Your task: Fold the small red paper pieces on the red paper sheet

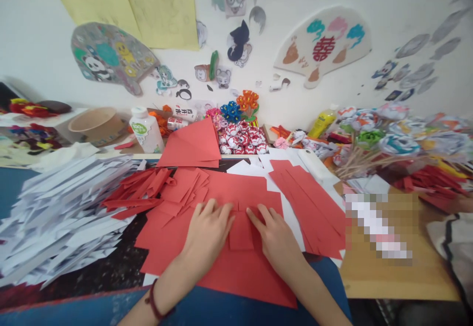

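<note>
A small rectangular piece of red paper lies on larger red sheets in front of me. My left hand has its bent fingers at the upper left edge of this piece. At its upper right edge are the fingertips of my right hand. Between the fingertips, the top of the piece shows a crease or a short slit; I cannot tell which. Just left of my left hand is a loose pile of small red paper pieces, with folded red strips beside it.
A large heap of folded white paper strips covers the left side. Long red paper strips lie on white sheets at right. At the back stand a white bottle, red-and-white paper balls and a yellow bottle. Paper flowers fill the right.
</note>
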Motion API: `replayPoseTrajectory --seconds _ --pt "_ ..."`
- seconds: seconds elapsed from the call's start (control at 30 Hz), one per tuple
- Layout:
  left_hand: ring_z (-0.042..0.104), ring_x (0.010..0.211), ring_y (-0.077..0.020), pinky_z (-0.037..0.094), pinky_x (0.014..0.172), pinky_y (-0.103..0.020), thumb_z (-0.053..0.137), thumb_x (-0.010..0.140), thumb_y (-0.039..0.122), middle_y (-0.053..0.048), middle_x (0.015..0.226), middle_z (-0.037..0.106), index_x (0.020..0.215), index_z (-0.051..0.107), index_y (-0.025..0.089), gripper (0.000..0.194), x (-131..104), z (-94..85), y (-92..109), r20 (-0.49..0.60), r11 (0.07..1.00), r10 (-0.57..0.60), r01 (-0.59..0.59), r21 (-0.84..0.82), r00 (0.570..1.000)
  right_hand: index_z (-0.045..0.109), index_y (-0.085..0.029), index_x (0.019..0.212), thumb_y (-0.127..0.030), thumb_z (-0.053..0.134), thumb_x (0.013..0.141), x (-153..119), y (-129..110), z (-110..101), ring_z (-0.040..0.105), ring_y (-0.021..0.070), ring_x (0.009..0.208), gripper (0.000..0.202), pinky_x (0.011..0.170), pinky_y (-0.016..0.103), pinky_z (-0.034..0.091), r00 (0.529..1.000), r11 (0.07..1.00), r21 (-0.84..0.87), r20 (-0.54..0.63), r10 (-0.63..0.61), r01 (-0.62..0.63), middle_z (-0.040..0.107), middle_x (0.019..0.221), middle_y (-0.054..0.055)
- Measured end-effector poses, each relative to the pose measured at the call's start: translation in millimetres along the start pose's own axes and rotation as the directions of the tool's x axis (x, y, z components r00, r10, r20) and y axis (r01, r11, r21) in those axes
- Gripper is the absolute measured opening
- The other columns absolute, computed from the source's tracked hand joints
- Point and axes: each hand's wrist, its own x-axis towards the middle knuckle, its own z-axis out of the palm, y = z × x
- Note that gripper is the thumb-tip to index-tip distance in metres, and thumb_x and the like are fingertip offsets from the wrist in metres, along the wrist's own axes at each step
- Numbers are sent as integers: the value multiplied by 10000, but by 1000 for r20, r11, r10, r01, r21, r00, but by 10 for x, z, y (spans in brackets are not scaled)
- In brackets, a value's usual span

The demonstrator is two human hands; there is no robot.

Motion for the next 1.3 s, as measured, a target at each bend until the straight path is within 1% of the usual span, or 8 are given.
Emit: replayPoseTrajectory --seconds 0.13,0.37,0.53,0.77,0.93,1.07,1.17,1.3 --pt "534 890 -239 388 767 -359 472 956 295 -71 915 648 875 622 180 205 170 18 -42 85 967 -208 218 -128 974 597 -126 1292 61 365 773 2 -14 -13 572 277 967 599 761 406 550 998 995 83 -19 54 -52 589 1167 178" --pt "566 879 -201 393 792 -322 449 954 292 -33 875 666 836 644 196 247 283 129 -83 241 852 -169 264 -451 956 660 -191 1171 -9 387 872 104 0 -142 601 230 961 445 785 354 521 987 913 376 18 162 -157 625 1071 108" --pt "543 850 -192 371 754 -310 443 950 244 -31 863 645 824 624 192 228 312 -7 -90 160 888 -55 122 -444 986 670 -209 1110 -295 553 925 368 82 -243 617 215 968 235 829 338 488 929 714 643 -8 369 -278 671 1057 79" --pt "559 871 -211 388 778 -344 369 987 323 -45 905 651 881 618 202 296 295 -235 -200 68 905 -45 69 -419 997 695 -180 721 -331 662 821 615 138 -381 593 147 574 184 553 253 431 936 377 866 247 250 -329 665 633 7" --pt "625 880 -220 449 793 -340 506 900 476 -77 967 690 1000 617 190 323 143 -116 -361 71 695 -355 314 -647 932 634 -154 843 -445 679 795 481 31 -327 641 181 507 299 533 287 511 841 -57 924 369 395 -378 638 573 6" --pt "626 646 -182 465 635 -292 649 755 538 -57 784 694 891 595 171 395 101 -47 -363 310 315 -387 440 -841 868 575 -181 905 -469 727 756 348 -84 -293 693 201 599 359 661 335 565 783 -270 911 408 469 -313 664 658 2" --pt "583 574 -139 442 592 -255 666 734 502 -23 711 663 859 577 164 371 166 -64 -329 328 125 -400 406 -905 856 579 -190 832 -456 734 751 287 -78 -318 693 202 657 319 673 324 555 851 -184 909 415 322 -373 670 686 10" --pt "553 626 -130 407 611 -236 620 767 428 -2 676 615 762 600 163 266 249 -89 -322 187 344 -351 312 -886 918 674 -171 870 -419 732 758 310 14 -335 676 197 819 278 743 297 532 915 120 918 352 197 -379 713 868 63"
